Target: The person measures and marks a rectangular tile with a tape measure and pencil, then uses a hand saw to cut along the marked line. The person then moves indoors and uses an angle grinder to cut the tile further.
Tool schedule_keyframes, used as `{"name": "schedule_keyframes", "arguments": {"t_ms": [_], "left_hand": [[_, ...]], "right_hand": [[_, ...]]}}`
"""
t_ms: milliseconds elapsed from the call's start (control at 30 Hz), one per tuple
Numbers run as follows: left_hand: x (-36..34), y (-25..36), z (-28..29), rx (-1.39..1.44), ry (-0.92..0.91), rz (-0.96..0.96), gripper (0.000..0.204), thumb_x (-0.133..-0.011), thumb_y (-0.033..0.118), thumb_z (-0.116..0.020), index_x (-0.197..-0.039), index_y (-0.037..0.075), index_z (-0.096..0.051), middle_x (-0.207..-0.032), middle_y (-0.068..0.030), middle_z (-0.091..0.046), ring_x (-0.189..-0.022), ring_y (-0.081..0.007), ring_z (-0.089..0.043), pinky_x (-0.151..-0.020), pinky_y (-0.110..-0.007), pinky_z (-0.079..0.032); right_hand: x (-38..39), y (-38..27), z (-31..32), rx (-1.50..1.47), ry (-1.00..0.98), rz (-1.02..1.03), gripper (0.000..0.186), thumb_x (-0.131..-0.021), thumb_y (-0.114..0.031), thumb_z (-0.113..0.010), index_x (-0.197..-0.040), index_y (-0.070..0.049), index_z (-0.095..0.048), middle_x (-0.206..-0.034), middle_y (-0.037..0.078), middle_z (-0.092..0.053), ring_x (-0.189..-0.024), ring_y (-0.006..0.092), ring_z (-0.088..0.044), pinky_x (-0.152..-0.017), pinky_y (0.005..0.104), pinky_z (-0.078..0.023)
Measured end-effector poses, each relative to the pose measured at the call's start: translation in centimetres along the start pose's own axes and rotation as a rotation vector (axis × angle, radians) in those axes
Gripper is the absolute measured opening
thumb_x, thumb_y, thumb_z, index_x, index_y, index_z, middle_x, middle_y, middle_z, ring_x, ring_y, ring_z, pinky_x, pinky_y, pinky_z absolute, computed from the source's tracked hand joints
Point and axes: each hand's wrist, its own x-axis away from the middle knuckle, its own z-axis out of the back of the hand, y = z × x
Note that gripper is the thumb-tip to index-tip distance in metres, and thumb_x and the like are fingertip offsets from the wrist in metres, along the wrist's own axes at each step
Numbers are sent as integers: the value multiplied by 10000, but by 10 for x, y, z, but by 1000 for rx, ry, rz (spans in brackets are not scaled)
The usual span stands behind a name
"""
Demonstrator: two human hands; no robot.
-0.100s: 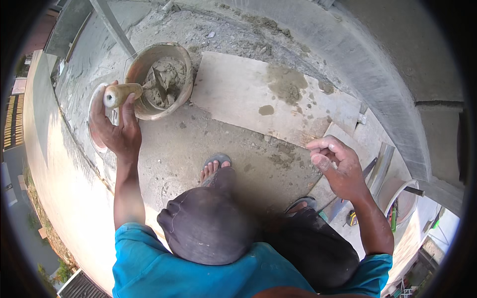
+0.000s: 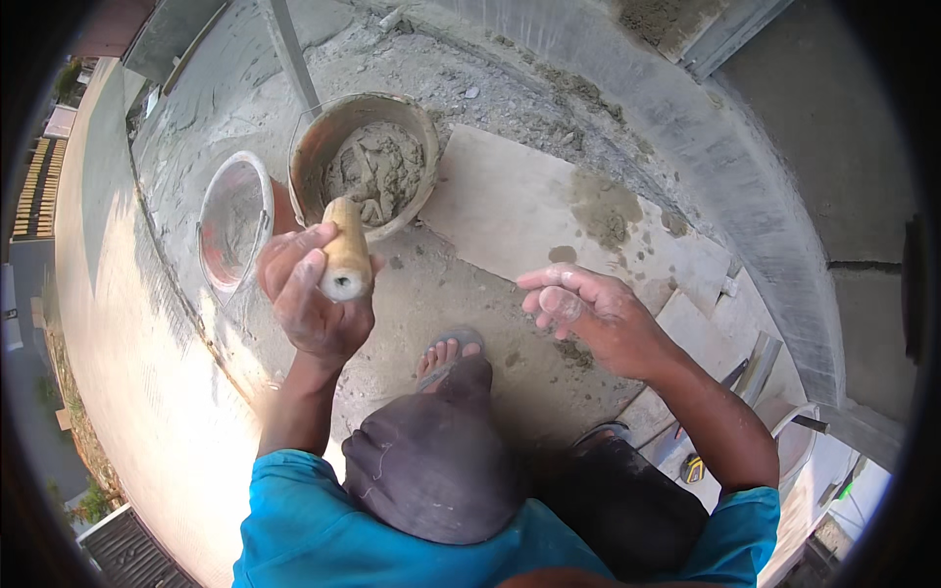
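Up near the middle left of the frame, my left hand [image 2: 312,299] is wrapped tight around a round, pale wooden tool handle [image 2: 345,257], whose cut end faces the camera; whatever is on its far end is hidden behind my fist. Just above that hand sits a round, mortar-caked bucket [image 2: 365,162] holding lumpy grey cement mix, and touching it on the left is a clear plastic bucket [image 2: 235,223] tilted on its side. My right hand [image 2: 588,318] hovers to the right of centre, holding nothing, its fingers loosely curled and dusted with grey. Beneath it lies a large, beige rectangular floor tile [image 2: 510,211] with a wet grey smear near its upper right corner. My left foot in a grey flip-flop [image 2: 446,355] rests on the dusty concrete ground [image 2: 431,294] at centre, just above my dark-trousered knee.
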Motion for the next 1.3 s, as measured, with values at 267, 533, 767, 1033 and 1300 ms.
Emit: {"name": "schedule_keyframes", "arguments": {"t_ms": [267,533,767,1033,1300], "left_hand": [[80,18,-4,248,5,-38,297,-879,307,-743,-1122,234,-588,-1111,-16,-620,-1066,-207,-572,-953,-469,-394],[116,-47,-30,981,155,1881,514,-1064,478,-439,-1264,4,-432,-1131,-175,-573,-940,-288,-677,-846,-377,-578],[105,-68,-55,1019,303,1701,530,-1064,415,-458,-1299,-57,-406,-1230,-255,-569,-904,-362,-722,-787,-427,-633],[103,-70,-47,1143,298,1751,636,-1058,431,-470,-1412,-76,-322,-1333,-288,-512,-1014,-411,-698,-862,-459,-632],[118,-92,-38,1201,328,1764,596,-1043,369,-529,-1463,-4,-331,-1441,-283,-431,-1327,-500,-460,-1076,-624,-469]], "right_hand": [[-141,-40,-103,-269,-309,-251,608,-973,-420,-634,-1371,12,-476,-1155,125,-625,-878,123,-634,-696,287,-538],[-170,35,-95,970,275,186,477,-974,-350,-604,-1307,-32,-482,-1148,208,-636,-873,403,-702,-715,483,-562],[-119,88,-88,1099,147,-104,402,-992,-346,-570,-1254,-49,-500,-1111,204,-634,-854,403,-698,-719,491,-563],[-62,49,-59,322,-73,-78,357,-995,-285,-576,-1225,-12,-579,-928,122,-618,-721,224,-652,-693,329,-524],[-139,29,-80,83,-140,-150,513,-1038,-465,-425,-1159,5,-589,-835,114,-608,-544,187,-609,-666,383,-528]]}}
